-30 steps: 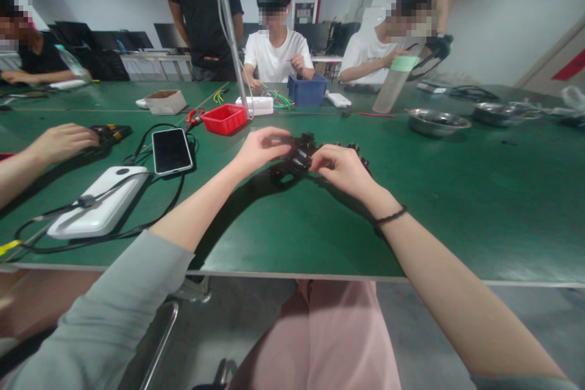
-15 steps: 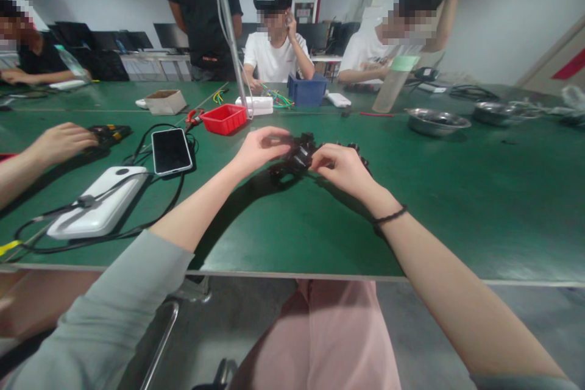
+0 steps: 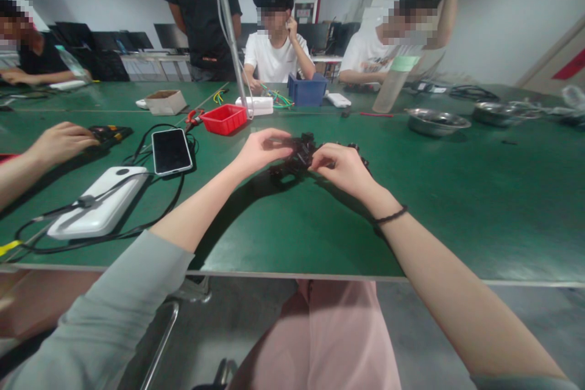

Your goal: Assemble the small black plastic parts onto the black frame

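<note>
My left hand (image 3: pixel 258 151) and my right hand (image 3: pixel 343 169) meet over the green table (image 3: pixel 292 225), both pinched on a cluster of small black parts (image 3: pixel 298 155) held just above the surface. The left fingers curl over its left side; the right thumb and fingers grip its right side. More black pieces (image 3: pixel 356 149) lie just behind my right hand. A black band circles my right wrist.
A phone (image 3: pixel 170 150), a white power bank (image 3: pixel 98 201) with black cables, and a neighbour's hand (image 3: pixel 59 141) lie to the left. A red tray (image 3: pixel 224 118), a blue bin (image 3: pixel 306 89), a cardboard box (image 3: pixel 165 101) and metal bowls (image 3: pixel 434 121) stand farther back. Several people sit or stand beyond.
My hands stay on the black parts, with only slight finger shifts. The person across in white raised a hand to the head; the person at the right lifted an arm.
</note>
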`<state>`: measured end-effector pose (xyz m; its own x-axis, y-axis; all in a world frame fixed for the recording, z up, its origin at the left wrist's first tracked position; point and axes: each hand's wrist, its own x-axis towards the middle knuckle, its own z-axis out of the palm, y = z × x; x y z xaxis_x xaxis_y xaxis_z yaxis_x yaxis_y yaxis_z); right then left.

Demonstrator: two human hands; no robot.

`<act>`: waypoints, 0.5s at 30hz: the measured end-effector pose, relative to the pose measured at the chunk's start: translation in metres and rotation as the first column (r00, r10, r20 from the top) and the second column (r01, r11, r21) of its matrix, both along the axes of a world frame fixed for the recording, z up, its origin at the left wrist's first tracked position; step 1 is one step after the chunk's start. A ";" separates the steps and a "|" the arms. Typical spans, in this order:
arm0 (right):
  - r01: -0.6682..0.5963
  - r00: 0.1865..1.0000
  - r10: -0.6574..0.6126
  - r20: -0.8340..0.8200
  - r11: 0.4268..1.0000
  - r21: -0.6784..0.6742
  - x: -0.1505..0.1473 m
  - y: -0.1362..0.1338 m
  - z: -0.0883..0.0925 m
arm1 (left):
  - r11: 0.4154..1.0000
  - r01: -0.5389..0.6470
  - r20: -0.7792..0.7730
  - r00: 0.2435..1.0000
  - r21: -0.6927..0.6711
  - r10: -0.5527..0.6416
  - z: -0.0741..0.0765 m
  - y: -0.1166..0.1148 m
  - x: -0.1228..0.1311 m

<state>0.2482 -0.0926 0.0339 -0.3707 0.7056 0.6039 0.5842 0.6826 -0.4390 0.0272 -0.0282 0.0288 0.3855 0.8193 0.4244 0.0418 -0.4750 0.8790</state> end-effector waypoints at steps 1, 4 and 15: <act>-0.003 1.000 0.003 0.000 1.000 0.002 0.000 0.000 0.000 | 1.000 0.003 0.001 1.000 0.002 -0.003 0.000 0.000 0.000; -0.012 1.000 0.012 -0.003 1.000 0.012 -0.001 0.000 0.000 | 1.000 0.008 -0.002 1.000 0.008 -0.008 0.000 0.001 0.000; -0.022 1.000 0.023 -0.016 0.999 0.050 -0.005 -0.001 -0.002 | 0.999 0.025 -0.030 0.999 0.040 -0.024 -0.002 0.000 0.001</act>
<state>0.2435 -0.0934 0.0320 -0.3756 0.6661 0.6444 0.5616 0.7166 -0.4135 0.0277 -0.0278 0.0271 0.4176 0.7919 0.4456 0.0551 -0.5116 0.8575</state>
